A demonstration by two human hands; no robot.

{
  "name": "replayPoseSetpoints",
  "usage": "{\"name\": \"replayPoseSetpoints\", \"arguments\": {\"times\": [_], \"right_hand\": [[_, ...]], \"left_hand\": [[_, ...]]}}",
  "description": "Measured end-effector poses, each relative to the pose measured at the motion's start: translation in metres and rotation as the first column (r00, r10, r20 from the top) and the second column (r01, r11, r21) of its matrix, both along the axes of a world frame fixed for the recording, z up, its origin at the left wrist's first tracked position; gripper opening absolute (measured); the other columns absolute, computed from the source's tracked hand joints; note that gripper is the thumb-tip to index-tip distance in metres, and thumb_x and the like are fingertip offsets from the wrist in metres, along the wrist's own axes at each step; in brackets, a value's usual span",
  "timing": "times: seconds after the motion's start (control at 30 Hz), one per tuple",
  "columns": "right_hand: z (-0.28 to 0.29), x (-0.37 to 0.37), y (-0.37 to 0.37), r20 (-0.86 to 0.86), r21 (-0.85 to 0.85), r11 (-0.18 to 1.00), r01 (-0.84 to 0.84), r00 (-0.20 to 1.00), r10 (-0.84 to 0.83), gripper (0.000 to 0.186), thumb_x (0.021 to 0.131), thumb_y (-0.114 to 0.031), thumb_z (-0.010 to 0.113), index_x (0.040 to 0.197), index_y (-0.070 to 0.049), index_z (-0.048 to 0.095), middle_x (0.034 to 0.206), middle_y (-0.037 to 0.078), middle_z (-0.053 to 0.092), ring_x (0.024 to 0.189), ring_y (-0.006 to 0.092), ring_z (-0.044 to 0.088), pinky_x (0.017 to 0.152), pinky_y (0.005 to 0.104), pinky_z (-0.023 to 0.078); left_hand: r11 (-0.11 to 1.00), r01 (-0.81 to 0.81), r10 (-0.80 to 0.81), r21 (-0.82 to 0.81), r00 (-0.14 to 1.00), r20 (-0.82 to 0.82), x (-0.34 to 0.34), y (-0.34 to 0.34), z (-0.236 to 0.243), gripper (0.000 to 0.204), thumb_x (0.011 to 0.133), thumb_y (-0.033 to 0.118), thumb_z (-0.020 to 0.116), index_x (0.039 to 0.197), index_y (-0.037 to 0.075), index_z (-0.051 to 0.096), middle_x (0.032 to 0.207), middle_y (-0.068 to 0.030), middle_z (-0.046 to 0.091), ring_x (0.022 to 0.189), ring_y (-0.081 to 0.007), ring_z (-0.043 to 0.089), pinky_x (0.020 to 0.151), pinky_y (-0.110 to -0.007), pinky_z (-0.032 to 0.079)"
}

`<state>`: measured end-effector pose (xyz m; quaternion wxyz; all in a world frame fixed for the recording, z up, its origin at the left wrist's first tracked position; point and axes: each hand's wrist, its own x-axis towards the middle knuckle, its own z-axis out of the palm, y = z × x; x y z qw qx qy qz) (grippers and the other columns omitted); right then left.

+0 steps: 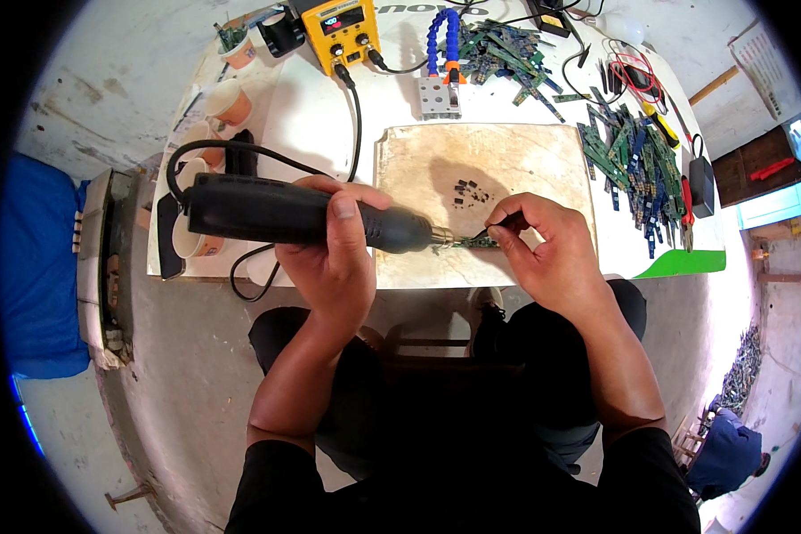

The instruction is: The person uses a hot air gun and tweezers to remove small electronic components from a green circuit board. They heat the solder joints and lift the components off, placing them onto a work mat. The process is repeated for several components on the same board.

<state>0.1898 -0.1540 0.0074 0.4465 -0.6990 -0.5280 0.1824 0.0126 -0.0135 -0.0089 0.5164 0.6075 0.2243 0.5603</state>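
Observation:
My left hand (334,258) is wrapped round a black hot air gun (258,209), which lies nearly level with its brass nozzle pointing right. Just beyond the nozzle is a narrow green circuit board (482,242), at the near edge of a stained, pale work board (525,160). Thumb and fingers of my right hand (552,254) pinch dark, thin tweezers (494,228), whose tips reach down to the circuit board. The fingers partly cover both tweezers and circuit board. Small black chips (465,190) lie loose farther up the work board.
A yellow hot air station (340,31) stands at the back left, its cable running to the gun. Paper cups (229,102) line the left side. Circuit board strips pile up at the back (503,53) and right (636,156), near red-handled pliers (687,214). A blue-hosed metal holder (439,98) stands behind.

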Motion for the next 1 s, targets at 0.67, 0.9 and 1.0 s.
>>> {"name": "replayPoseSetpoints", "arguments": {"times": [0.67, 0.9, 1.0], "right_hand": [[0.0016, -0.0001, -0.0002, 0.009, -0.01, 1.0, -0.02, 1.0, 0.02, 0.013, 0.085, 0.004, 0.068, 0.095, -0.002, 0.062, 0.082, 0.016, 0.067, 0.075, 0.0306, 0.068, 0.068, 0.0337, 0.052], [-0.0002, 0.0003, -0.0002, 0.01, -0.001, 1.0, -0.013, 1.0, 0.013, 0.013, 0.086, 0.004, 0.067, 0.095, -0.003, 0.063, 0.082, 0.015, 0.067, 0.076, 0.0308, 0.068, 0.068, 0.0336, 0.052], [0.0019, -0.0004, -0.0003, 0.012, -0.019, 1.0, -0.011, 1.0, 0.011, 0.013, 0.086, 0.004, 0.067, 0.096, -0.003, 0.063, 0.082, 0.015, 0.067, 0.076, 0.0305, 0.068, 0.068, 0.0337, 0.052]], "left_hand": [[0.999, 0.007, -0.005, -0.051, 0.999, 0.041, 0.0012, -0.0004, 0.0043, 0.023, 0.101, 0.016, 0.055, 0.09, -0.002, 0.062, 0.082, -0.0064, 0.069, 0.075, -0.0075, 0.057, 0.074, -0.022, 0.044], [0.999, -0.015, 0.017, 0.047, 0.999, -0.048, -0.0026, 0.0062, -0.0018, 0.022, 0.104, 0.026, 0.051, 0.105, 0.004, 0.05, 0.079, -0.0124, 0.07, 0.072, -0.0133, 0.066, 0.068, -0.024, 0.053], [0.999, -0.016, 0.018, 0.052, 1.0, -0.023, -0.0013, 0.0058, -0.002, 0.022, 0.104, 0.027, 0.051, 0.106, 0.004, 0.051, 0.079, -0.013, 0.07, 0.072, -0.0131, 0.066, 0.069, -0.023, 0.053]]}}
